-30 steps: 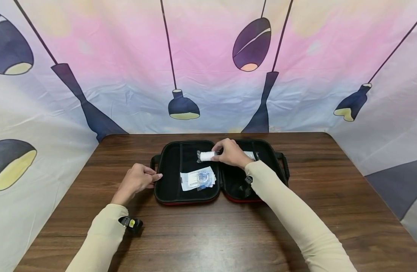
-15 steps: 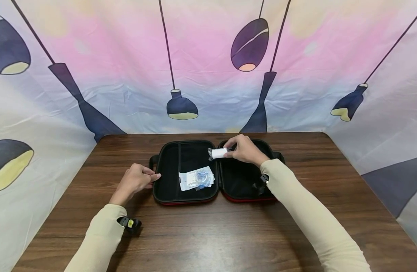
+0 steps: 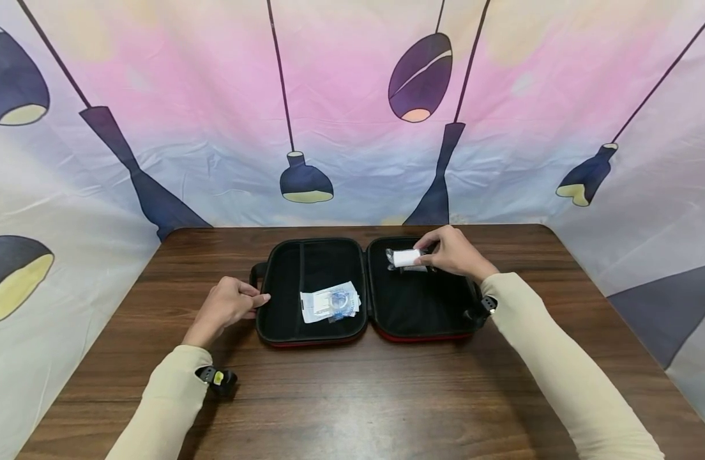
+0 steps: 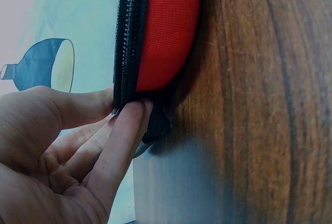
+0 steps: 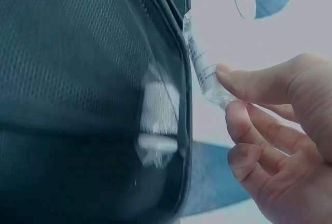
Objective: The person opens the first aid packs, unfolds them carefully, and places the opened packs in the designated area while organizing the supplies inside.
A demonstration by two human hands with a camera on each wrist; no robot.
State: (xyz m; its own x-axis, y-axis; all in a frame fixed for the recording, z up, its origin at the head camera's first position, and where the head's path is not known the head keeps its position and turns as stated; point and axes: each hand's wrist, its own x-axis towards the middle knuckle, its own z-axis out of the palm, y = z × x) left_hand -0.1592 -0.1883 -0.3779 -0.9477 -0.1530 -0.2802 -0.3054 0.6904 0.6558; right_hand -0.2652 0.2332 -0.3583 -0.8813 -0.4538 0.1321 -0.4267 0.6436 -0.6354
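A black case (image 3: 335,265) with red outer sides lies spread on the table, its two halves side by side. My left hand (image 3: 228,303) pinches the case's left rim between thumb and fingers, by the zipper (image 4: 129,37). Over the back of the right half, my right hand (image 3: 453,252) holds a white bandage roll (image 3: 406,257) in clear wrapping, gripped at one end by thumb and fingertips. A second wrapped roll (image 5: 160,111) sits in the right half, close to its rim in the right wrist view. White-and-blue packets (image 3: 318,305) rest in the left half.
The wooden table (image 3: 352,396) extends in front of the case and to both sides. Behind it hangs a cloth backdrop (image 3: 226,166) printed with lamps. A carry handle (image 3: 257,273) sticks out at the case's left side.
My right hand has carried the wrapped bandage roll rightward, from over the left half of the case to over the right half. The left hand stays at the left rim.
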